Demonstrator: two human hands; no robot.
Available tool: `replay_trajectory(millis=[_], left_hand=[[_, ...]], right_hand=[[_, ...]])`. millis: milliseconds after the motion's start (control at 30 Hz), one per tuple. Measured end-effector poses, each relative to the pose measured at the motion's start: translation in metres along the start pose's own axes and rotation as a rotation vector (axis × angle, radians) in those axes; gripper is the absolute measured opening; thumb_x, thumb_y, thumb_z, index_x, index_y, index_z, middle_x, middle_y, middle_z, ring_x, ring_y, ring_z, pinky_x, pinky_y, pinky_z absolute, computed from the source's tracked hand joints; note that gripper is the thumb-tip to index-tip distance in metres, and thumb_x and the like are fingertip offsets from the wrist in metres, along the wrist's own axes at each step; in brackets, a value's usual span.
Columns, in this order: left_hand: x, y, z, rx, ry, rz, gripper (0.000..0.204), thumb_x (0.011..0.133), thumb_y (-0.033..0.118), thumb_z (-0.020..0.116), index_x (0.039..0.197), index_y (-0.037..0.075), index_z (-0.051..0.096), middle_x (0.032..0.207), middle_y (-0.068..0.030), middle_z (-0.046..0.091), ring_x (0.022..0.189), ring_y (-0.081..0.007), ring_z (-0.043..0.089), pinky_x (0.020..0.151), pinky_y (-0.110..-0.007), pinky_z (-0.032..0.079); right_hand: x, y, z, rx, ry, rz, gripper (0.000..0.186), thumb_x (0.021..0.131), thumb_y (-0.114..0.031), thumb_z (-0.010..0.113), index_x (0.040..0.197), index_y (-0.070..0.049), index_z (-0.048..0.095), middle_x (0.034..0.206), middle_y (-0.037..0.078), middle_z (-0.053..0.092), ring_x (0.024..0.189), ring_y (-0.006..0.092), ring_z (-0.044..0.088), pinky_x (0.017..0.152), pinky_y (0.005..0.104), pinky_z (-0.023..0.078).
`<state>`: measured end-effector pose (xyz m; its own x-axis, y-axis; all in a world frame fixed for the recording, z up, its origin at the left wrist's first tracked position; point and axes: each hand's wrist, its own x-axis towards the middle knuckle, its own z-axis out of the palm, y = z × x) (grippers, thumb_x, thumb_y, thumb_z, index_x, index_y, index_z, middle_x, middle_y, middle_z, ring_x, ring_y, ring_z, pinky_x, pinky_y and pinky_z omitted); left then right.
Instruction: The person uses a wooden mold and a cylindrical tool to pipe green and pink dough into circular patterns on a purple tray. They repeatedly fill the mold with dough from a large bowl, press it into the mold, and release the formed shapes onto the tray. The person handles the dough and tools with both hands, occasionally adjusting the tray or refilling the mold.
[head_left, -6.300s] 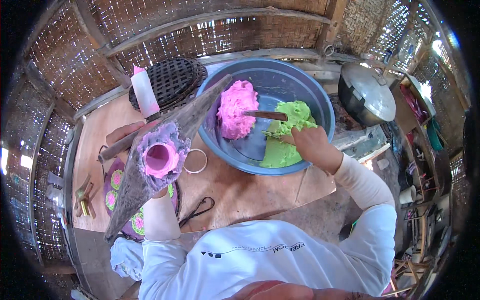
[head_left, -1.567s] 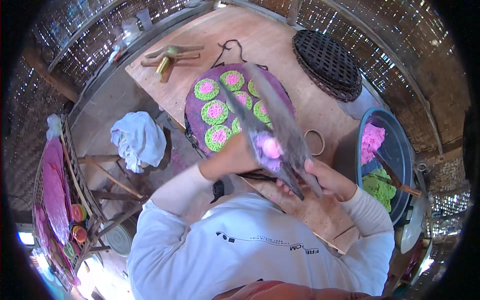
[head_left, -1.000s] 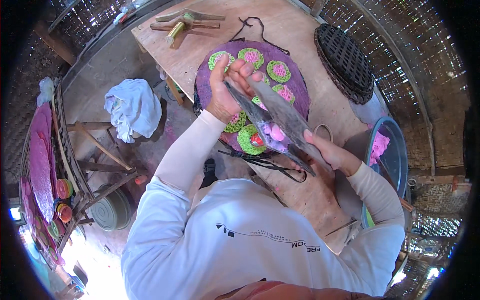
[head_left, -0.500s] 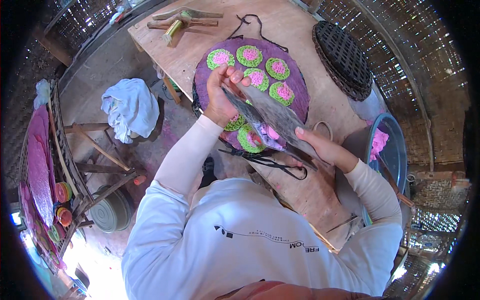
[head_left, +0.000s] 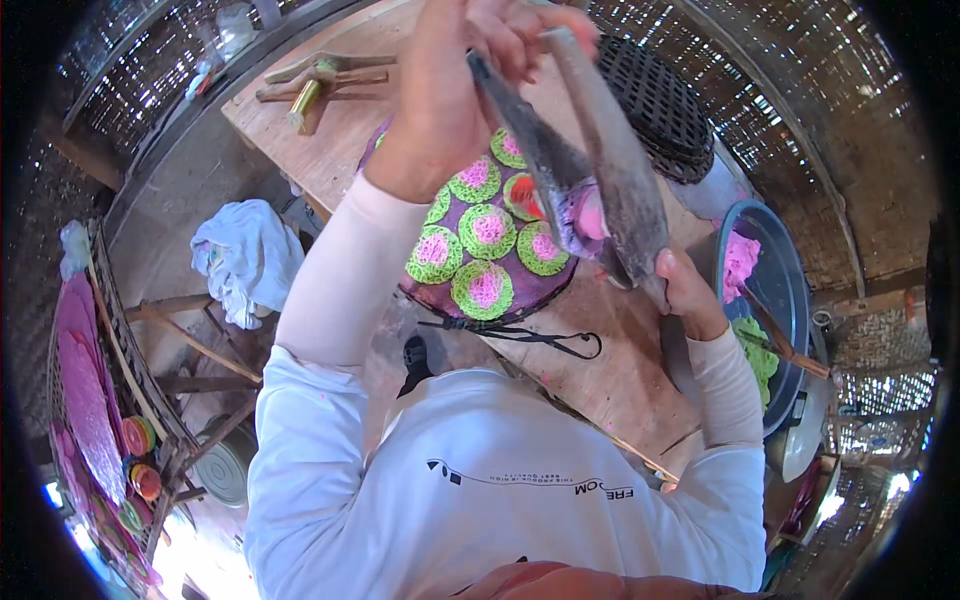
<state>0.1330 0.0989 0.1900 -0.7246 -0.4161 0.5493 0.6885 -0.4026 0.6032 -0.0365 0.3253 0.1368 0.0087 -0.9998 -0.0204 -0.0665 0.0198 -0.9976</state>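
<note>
My left hand (head_left: 450,100) is closed round the far end of a weathered wooden press (head_left: 625,160), high over the table. My right hand (head_left: 683,290) grips its near end at the right. The press's two long arms are slightly apart at the top, with pink dough (head_left: 590,215) in a lump between them lower down. Beneath lies a round purple mat (head_left: 463,215) bearing several lacy green discs (head_left: 483,288) with pink centres, and a red patch (head_left: 525,197) shows just beside the press, too indistinct to name. The press hides part of the mat.
A blue basin (head_left: 792,300) with pink and green dough is right; black woven trays (head_left: 668,105) are behind. A branched wooden tool (head_left: 320,80) lies on the table (head_left: 260,115). At left are white cloth (head_left: 245,260) and a rack (head_left: 135,330) with pink sheets; a black strap (head_left: 540,338) lies near me.
My left hand has risen toward the far side of the table with the press's upper end. My right hand has moved slightly rightward, and more discs show on the mat's near part.
</note>
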Motion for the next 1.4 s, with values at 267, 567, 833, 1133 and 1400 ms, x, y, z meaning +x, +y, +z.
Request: replay_trajectory(millis=[267,567,833,1133,1400], left_hand=[[-0.092,0.034,-0.054,1.04,0.889,0.425,0.037,0.094,0.03,0.038,0.062,0.01,0.034,0.061,0.0031,0.035,0.058,-0.0065,0.029,0.052,-0.025,0.022],[-0.267,-0.018,-0.141,1.02,0.958,-0.193,0.025,0.086,0.021,0.056,0.102,0.002,0.05,0.087,0.0001,0.043,0.076,-0.009,0.04,0.07,-0.022,0.035],[-0.268,-0.042,-0.126,0.791,0.595,-0.76,0.035,0.092,0.037,0.044,0.079,0.005,0.053,0.072,-0.0016,0.049,0.071,-0.0116,0.046,0.068,-0.026,0.037],[-0.224,-0.024,-0.068,0.397,0.806,-0.666,0.03,0.092,0.028,0.047,0.067,0.011,0.044,0.058,0.005,0.034,0.056,-0.0076,0.032,0.056,-0.023,0.028],[-0.215,-0.051,0.016,0.319,0.774,-0.677,0.026,0.092,0.027,0.048,0.07,0.013,0.045,0.061,0.0062,0.035,0.057,-0.0057,0.033,0.055,-0.023,0.028]], right_hand=[[0.01,0.049,-0.037,-0.098,0.74,-0.078,0.061,0.076,-0.047,0.064,0.112,0.001,0.05,0.098,0.008,0.058,0.089,0.0159,0.054,0.078,0.0277,0.042],[0.032,0.111,-0.089,-0.801,1.165,0.443,0.077,0.062,-0.052,0.072,0.111,0.003,0.049,0.104,0.023,0.057,0.098,0.0342,0.056,0.082,0.0393,0.043],[0.017,0.133,-0.092,-1.356,1.258,0.128,0.062,0.07,-0.042,0.07,0.113,-0.001,0.051,0.102,0.021,0.057,0.093,0.0372,0.055,0.081,0.0437,0.043],[-0.064,0.116,0.108,-0.274,-0.448,0.338,0.029,0.092,-0.022,0.047,0.11,0.0,0.054,0.102,0.006,0.059,0.091,0.0188,0.056,0.081,0.0321,0.044],[-0.034,0.158,0.192,0.383,0.239,0.075,0.058,0.086,-0.016,0.059,0.134,-0.007,0.028,0.126,0.008,0.041,0.115,0.0172,0.041,0.098,0.0348,0.034]])
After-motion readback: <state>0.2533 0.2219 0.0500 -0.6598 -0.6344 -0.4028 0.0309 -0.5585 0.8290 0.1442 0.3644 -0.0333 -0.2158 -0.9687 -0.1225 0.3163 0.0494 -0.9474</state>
